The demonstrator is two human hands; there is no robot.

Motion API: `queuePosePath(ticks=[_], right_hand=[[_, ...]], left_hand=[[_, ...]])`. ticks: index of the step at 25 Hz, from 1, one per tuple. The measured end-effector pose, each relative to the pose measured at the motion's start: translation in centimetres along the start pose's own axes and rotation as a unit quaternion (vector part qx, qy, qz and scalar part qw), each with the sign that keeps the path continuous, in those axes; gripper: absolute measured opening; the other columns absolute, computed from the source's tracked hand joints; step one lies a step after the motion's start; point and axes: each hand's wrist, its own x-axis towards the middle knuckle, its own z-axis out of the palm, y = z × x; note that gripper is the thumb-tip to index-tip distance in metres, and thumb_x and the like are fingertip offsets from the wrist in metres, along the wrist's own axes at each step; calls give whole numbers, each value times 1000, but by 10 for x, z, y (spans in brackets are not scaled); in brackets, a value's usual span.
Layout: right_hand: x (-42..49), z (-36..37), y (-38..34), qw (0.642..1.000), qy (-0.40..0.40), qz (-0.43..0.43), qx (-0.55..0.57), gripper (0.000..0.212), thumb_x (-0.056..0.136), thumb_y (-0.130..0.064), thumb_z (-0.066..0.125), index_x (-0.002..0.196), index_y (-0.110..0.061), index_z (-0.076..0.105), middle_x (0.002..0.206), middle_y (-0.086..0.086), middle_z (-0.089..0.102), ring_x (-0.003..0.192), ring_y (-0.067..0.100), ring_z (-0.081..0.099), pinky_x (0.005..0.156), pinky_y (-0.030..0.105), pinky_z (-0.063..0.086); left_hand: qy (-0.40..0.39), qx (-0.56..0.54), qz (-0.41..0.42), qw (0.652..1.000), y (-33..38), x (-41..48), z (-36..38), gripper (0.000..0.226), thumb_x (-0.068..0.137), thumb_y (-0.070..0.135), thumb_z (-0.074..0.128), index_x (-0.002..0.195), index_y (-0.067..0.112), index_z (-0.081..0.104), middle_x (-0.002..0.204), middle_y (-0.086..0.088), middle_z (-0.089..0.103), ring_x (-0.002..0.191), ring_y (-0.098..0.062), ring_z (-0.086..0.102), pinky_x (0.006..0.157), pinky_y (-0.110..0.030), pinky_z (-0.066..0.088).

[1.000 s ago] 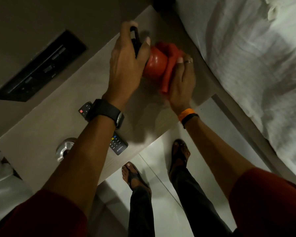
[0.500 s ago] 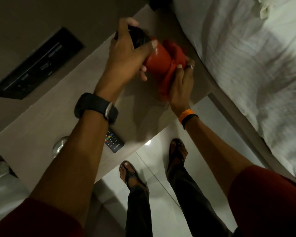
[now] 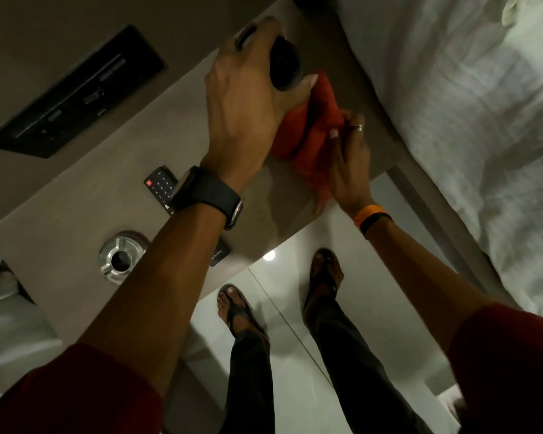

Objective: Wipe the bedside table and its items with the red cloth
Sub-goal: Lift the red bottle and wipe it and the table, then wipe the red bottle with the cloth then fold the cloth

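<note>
Dim, warm light; bed (image 3: 470, 126) brightest. Glare spot on floor (image 3: 269, 255). Arm shadow across table (image 3: 76, 214). Wide-angle bend at edges, slight blur.

Red cloth (image 3: 322, 126) is seen bunched against a red object with a black top (image 3: 284, 68). Bedside table (image 3: 76, 220) is shown in pale beige, faint wood grain. Black remote (image 3: 162, 187) is marked with 1 red button and white keys. Ashtray (image 3: 121, 256) is rendered silver with a dark centre. Black watch (image 3: 207, 195), 1 orange wristband (image 3: 369, 213), 1 black band beside it. White bedding (image 3: 467, 120), glossy white floor (image 3: 282, 296), red sleeves, black trousers.
</note>
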Motion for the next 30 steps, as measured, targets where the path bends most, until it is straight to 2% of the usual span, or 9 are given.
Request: queuePosePath(ticks=[6,9,14,16,18,20,24,26,30], right_hand=[[-41,-14,32,967,-82,-146,-192,51,98,-33,36,147,-22,34,159,9,36,151,31,30,126,52,24],[-59,24,55,864,-199,-203,-415,58,105,-40,36,158,-22,20,169,6,17,158,27,10,130,53,8],[-81,24,59,820,-264,-332,-383,46,100,-23,55,145,-20,50,156,4,46,150,24,35,127,46,20],[-101,15,44,888,-307,-223,-258,41,98,-31,52,138,-20,58,142,6,62,135,25,56,119,45,41],[-121,12,13,956,-288,58,-16,39,91,-36,53,126,-22,64,119,1,72,105,18,69,91,37,59],[-133,15,-11,924,-225,233,205,26,85,-25,53,105,-24,70,99,-6,76,89,14,71,74,30,61],[-160,50,-59,876,-212,277,335,43,96,-46,43,123,-21,66,125,1,72,111,21,69,99,46,55],[-183,80,-84,842,-261,282,379,49,101,-50,38,138,-23,54,134,11,67,117,35,68,92,49,59],[-236,150,-131,859,-295,241,342,31,92,-15,50,113,-17,72,102,5,77,89,22,75,71,35,62]], left_hand=[[-18,7,-13,1000,-6,-15,2,64,90,55,67,146,30,47,149,-8,45,133,-15,52,104,-12,39],[-27,-33,-9,999,-11,-18,6,70,90,50,69,150,28,41,149,-11,42,133,-14,48,99,-4,33],[-11,-173,-50,984,-31,-46,12,101,82,46,80,158,15,21,149,-13,36,129,-10,42,84,5,35],[3,-214,-102,971,-49,-73,15,93,87,45,76,158,15,24,148,-11,38,124,-14,52,79,0,43],[29,-233,-174,956,-70,-109,20,75,95,40,68,155,16,31,141,-11,46,107,-5,56,73,0,48],[45,-255,-245,935,-88,-148,21,60,100,38,60,151,17,37,136,-9,54,103,-3,56,79,-2,50],[15,-433,-329,839,-108,-222,-1,50,98,53,48,145,40,34,137,9,54,123,-13,60,99,-41,59],[36,-513,-311,799,-114,-248,-26,51,94,56,52,141,45,37,136,18,52,121,-8,63,95,-36,62],[172,-429,-242,853,-153,-299,-100,45,100,19,62,141,26,44,124,22,60,113,-12,67,97,-43,61]])
